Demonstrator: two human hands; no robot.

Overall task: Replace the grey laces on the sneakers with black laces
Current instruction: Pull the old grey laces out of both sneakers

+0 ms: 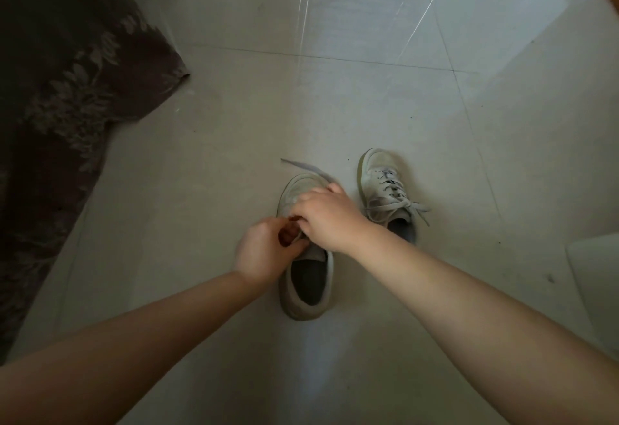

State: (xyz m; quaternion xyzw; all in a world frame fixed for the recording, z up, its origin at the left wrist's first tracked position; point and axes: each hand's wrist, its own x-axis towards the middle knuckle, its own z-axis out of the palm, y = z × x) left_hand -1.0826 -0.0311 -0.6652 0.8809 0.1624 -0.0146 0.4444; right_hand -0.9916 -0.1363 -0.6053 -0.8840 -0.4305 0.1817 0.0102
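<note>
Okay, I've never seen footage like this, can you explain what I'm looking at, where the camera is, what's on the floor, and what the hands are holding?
There is no machine here. One wide-angle camera on a person's head looks down at their own bare arms. On the pale tiled floor stand two worn grey sneakers. The near sneaker is being worked on: the left hand and the right hand both grip its flat grey lace, whose loose end trails past the toe. The far sneaker is laced and tied, untouched. A dark brown leaf-patterned cloth lies at the left. No black laces are in view.
</note>
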